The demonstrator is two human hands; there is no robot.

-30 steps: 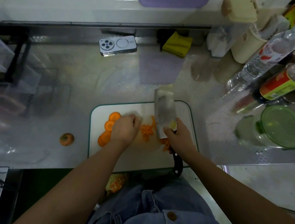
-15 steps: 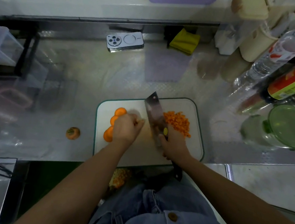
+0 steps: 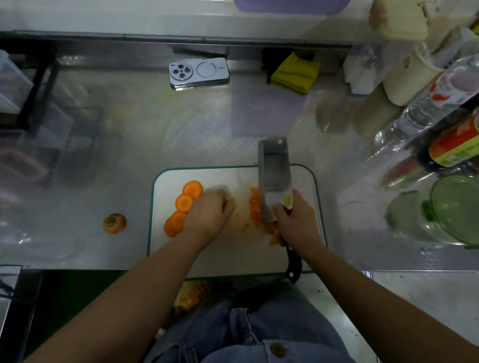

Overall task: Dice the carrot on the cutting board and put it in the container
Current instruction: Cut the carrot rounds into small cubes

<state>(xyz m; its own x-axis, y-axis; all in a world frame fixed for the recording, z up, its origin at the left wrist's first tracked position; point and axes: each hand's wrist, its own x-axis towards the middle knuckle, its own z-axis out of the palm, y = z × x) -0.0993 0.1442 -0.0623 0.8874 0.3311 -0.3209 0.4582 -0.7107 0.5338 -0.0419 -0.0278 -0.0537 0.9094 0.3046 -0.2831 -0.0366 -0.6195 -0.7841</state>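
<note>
A white cutting board [image 3: 228, 258] with a green rim lies on the steel counter. Several round carrot slices [image 3: 183, 203] sit in a row at its left side. My left hand [image 3: 211, 211] rests on the board beside them with curled fingers; what it holds is hidden. My right hand [image 3: 296, 219] grips the black handle of a cleaver [image 3: 271, 171], whose blade lies tilted over a small heap of diced carrot [image 3: 256, 208] in the board's middle. A glass container with a green lid [image 3: 464, 212] stands to the right.
A cut carrot top [image 3: 114, 223] lies on the counter left of the board. A phone [image 3: 198, 72] and a yellow cloth [image 3: 294, 71] lie at the back. Bottles [image 3: 447, 89] and a cream holder [image 3: 409, 67] crowd the back right. A black rack [image 3: 39, 84] stands at left.
The cleaver has swung from left of the diced heap to over it, dragging the dice from the board's far right toward the middle. My left hand stays by the slices.
</note>
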